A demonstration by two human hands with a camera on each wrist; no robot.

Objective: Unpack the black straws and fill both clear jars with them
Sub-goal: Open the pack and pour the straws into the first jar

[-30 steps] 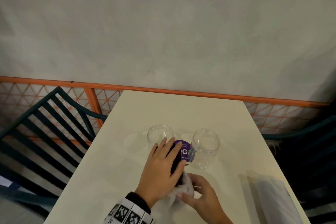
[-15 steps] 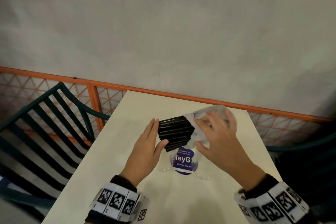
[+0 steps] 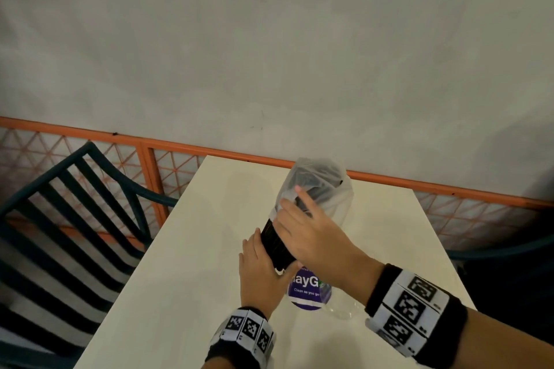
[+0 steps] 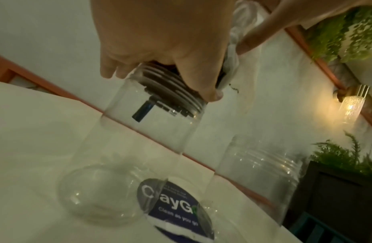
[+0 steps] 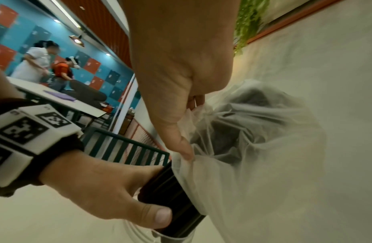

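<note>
My left hand (image 3: 260, 263) grips a bundle of black straws (image 3: 275, 246) and holds it tilted, its lower end in the mouth of a clear jar (image 4: 147, 136). One straw (image 4: 142, 113) hangs lower than the others inside that jar. My right hand (image 3: 299, 219) pinches the thin white plastic bag (image 3: 319, 189), which still covers the bundle's upper half. In the right wrist view its thumb (image 5: 181, 141) pinches the bag (image 5: 260, 139) just above the bare straws (image 5: 168, 194). A second clear jar (image 4: 258, 177) stands empty to the right.
A round purple sticker (image 3: 308, 290) lies on the white table (image 3: 180, 278) between the jars. Dark green slatted chairs (image 3: 75, 219) flank the table. An orange rail (image 3: 209, 151) and a grey wall close the far edge. People stand at another table (image 5: 62, 98) in the background.
The straw bundle has swung from lying sideways to nearly upright, with its lower end at the left jar's mouth. My right hand has drawn the bag further up the bundle.
</note>
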